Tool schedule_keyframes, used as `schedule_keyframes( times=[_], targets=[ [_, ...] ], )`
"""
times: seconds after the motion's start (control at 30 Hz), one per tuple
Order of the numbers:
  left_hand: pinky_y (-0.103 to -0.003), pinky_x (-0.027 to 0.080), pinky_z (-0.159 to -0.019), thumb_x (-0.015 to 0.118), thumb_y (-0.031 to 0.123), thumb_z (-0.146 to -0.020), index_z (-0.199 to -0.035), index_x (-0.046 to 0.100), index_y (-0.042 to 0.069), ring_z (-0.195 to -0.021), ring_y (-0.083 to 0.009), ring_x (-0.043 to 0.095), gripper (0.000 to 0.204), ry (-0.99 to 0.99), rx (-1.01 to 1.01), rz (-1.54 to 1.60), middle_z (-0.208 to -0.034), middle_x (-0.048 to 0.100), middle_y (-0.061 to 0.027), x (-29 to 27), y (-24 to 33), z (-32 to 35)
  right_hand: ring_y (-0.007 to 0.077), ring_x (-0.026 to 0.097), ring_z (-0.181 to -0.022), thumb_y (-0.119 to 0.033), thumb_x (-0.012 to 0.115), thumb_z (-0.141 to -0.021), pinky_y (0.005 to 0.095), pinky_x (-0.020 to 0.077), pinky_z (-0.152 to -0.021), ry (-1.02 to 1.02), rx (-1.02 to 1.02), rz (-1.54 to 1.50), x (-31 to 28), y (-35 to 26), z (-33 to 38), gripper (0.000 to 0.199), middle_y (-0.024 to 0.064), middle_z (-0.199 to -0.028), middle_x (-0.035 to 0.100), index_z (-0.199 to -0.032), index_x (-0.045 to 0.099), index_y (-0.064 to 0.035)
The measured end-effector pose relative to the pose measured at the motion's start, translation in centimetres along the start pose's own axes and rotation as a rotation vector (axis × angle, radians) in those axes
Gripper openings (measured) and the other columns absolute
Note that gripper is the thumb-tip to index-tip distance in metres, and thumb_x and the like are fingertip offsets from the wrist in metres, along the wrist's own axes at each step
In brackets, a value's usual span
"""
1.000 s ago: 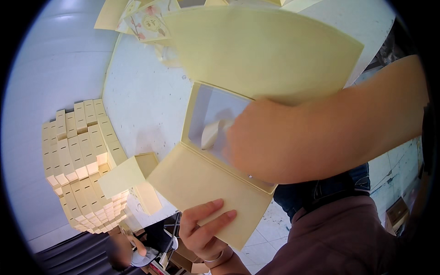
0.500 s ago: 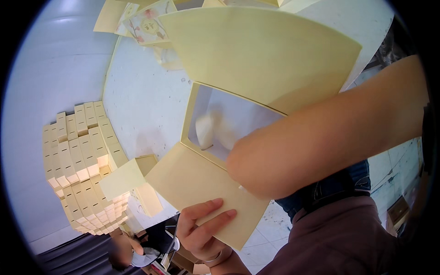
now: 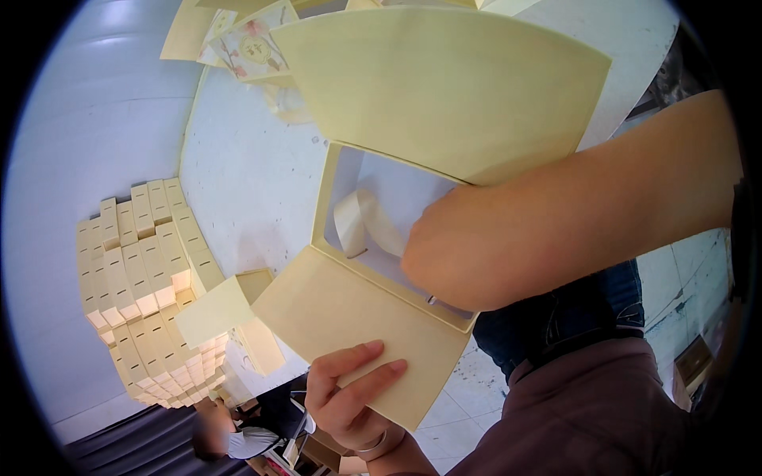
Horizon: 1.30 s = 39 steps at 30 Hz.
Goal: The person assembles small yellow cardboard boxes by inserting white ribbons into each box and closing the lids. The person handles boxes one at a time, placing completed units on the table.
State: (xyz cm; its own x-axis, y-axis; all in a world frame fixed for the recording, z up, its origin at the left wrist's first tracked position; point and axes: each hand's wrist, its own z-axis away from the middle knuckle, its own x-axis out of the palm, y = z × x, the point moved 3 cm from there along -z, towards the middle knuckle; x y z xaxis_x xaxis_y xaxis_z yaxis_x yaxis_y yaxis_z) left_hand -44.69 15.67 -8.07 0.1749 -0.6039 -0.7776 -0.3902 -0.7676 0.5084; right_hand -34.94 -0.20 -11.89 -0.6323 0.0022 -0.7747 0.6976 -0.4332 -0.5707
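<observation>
I hold an open cream cardboard box close to the camera, with its wide lid flap raised behind it. My left hand grips the lower front flap, thumb and fingers lying on top of it. My right hand reaches into the box at its right rim, and its fingers are hidden behind the knuckles. Inside the white-lined box lies a loop of cream ribbon.
A white table lies below. To the left is a tall stack of several cream boxes, with one open box beside it. Flat cream sheets and a floral card lie at the top. Another person sits below.
My right hand has slid right and down off the box opening, so the white inside and the ribbon now show. My left hand keeps its hold on the front flap.
</observation>
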Motion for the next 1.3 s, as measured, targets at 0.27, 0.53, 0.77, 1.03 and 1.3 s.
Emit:
schedule_keyframes(
  times=[0.27, 0.53, 0.77, 1.03, 1.3],
  targets=[
    [-0.044, 0.041, -0.093, 0.061, 0.031, -0.079, -0.121, 0.034, 0.012, -0.115, -0.0306, 0.044, 0.053, 0.496, -0.074, 0.123, -0.126, 0.036, -0.0177, 3.1, -2.2, 3.0, 0.0304, 0.064, -0.071, -0.010, 0.061, -0.068, 0.0417, 0.0472, -0.064, -0.031, 0.013, 0.092, 0.8, -0.4, -1.9, 0.010, 0.0164, -0.071, 0.064, -0.073, 0.067, -0.0033],
    [-0.040, 0.039, -0.090, 0.066, 0.023, -0.078, -0.115, 0.040, 0.006, -0.105, -0.0246, 0.045, 0.049, 0.681, -0.215, 0.099, -0.126, 0.035, -0.0135, 8.8, -4.0, 7.5, 0.0296, 0.061, -0.073, -0.021, 0.063, -0.074, 0.0442, 0.0417, -0.071, -0.130, 0.052, 0.057, 0.5, 0.1, -3.2, 0.015, 0.0078, -0.075, 0.064, -0.079, 0.068, -0.0080],
    [-0.038, 0.034, -0.080, 0.070, 0.016, -0.069, -0.099, 0.060, 0.005, -0.096, -0.0274, 0.048, 0.033, 0.438, -0.180, 0.057, -0.099, 0.056, -0.0083, 10.3, -2.8, 5.4, 0.0248, 0.059, -0.072, -0.024, 0.060, -0.078, 0.0364, 0.0431, -0.067, -0.250, 0.102, 0.047, 0.4, 0.6, -3.4, 0.019, 0.0097, -0.073, 0.063, -0.079, 0.066, -0.0055],
    [-0.037, 0.035, -0.081, 0.066, 0.005, -0.070, -0.083, 0.058, 0.006, -0.089, -0.0270, 0.051, 0.015, 0.517, -0.426, 0.036, -0.094, 0.057, -0.0091, 10.4, -7.0, 15.0, 0.0124, 0.054, -0.091, -0.027, 0.058, -0.087, 0.0270, 0.0430, -0.083, 0.100, 0.115, -0.585, -2.4, 1.3, -1.0, 0.026, 0.0034, -0.098, 0.059, -0.104, 0.060, -0.0064],
    [-0.038, 0.031, -0.099, 0.060, 0.013, -0.083, -0.119, 0.045, 0.000, -0.112, -0.0289, 0.044, 0.041, 0.610, -0.979, 0.416, -0.121, 0.047, -0.0165, 14.1, -13.4, 25.0, 0.0176, 0.057, -0.093, -0.014, 0.059, -0.087, 0.0303, 0.0428, -0.088, 0.754, -0.068, -0.476, -2.4, 0.1, 3.6, 0.020, 0.0090, -0.097, 0.059, -0.101, 0.059, -0.0005]
  ],
)
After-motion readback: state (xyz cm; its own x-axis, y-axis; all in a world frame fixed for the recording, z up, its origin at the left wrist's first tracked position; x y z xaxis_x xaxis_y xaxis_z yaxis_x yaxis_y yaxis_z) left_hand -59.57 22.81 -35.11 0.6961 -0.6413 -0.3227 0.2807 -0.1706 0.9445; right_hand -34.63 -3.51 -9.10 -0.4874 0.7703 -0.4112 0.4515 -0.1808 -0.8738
